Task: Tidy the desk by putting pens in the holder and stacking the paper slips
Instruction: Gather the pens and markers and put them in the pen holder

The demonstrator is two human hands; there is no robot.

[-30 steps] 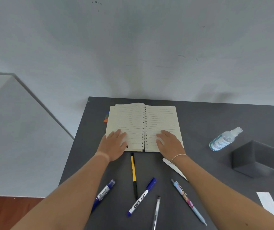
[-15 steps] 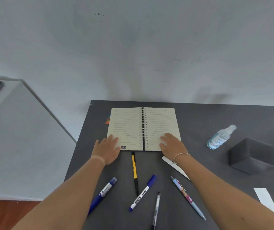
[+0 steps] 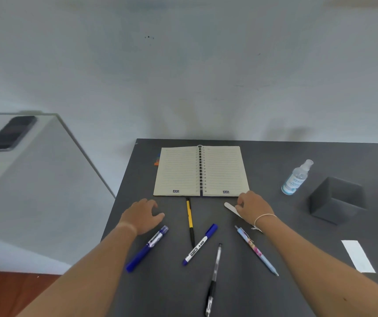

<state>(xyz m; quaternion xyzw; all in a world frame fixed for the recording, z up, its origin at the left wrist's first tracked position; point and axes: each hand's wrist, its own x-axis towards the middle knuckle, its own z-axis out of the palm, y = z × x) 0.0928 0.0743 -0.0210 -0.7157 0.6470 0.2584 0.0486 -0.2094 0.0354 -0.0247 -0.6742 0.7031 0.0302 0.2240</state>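
- Five pens are seen scattered on the dark worktop in front of an open notebook; none has yet been placed in the dark box-shaped holder standing well apart at the right.
- The left hand is shown empty, fingers loosely curled and slightly apart, hovering just beside the cap end of the blue marker, which lies below it and points down-left toward the worktop's edge.
- The right hand is pictured with fingertips drawn together at the near corner of the notebook, touching or nearly touching a narrow white strip; whether the strip is actually pinched cannot be told.
- The yellow pen lies between the two hands, its tip at the notebook's spine; the white marker, the black pen and the patterned pen lie nearer the body.
- A paper slip rests alone at the far right, well apart from either hand.
- Risk is judged highest for the blue marker: a clumsy grab could send it rolling off the nearby left edge.
- The thin strip could be pushed under the notebook rather than lifted, being flat against the surface.
- The spray bottle beside the holder could be toppled by a reach across.
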